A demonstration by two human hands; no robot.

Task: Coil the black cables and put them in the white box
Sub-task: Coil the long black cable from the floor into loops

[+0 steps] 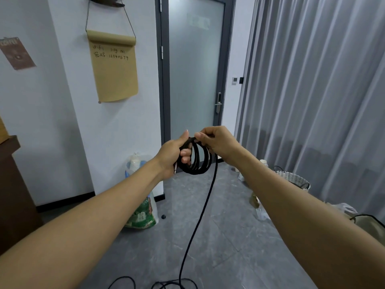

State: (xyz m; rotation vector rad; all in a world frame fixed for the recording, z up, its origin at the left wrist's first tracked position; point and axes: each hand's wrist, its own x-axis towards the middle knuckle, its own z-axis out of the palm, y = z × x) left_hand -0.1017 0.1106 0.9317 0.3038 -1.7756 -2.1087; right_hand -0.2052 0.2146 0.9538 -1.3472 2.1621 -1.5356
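A black cable [198,163] is wound into several loops held up in front of me at chest height. My left hand [174,155] grips the left side of the coil, fingers curled through the loops, with a metal plug end poking out below the palm. My right hand [216,141] pinches the top of the coil. The loose rest of the cable [195,226] hangs from the coil down to the grey floor, where more black loops [173,283] lie at the bottom edge. No white box is in view.
A frosted glass door [195,65] stands straight ahead, grey curtains [312,90] to the right. A green bag [143,215] and stacked cups lean on the wall at left. A wire basket [295,180] and bags sit at right. A brown cabinet [12,184] is at far left.
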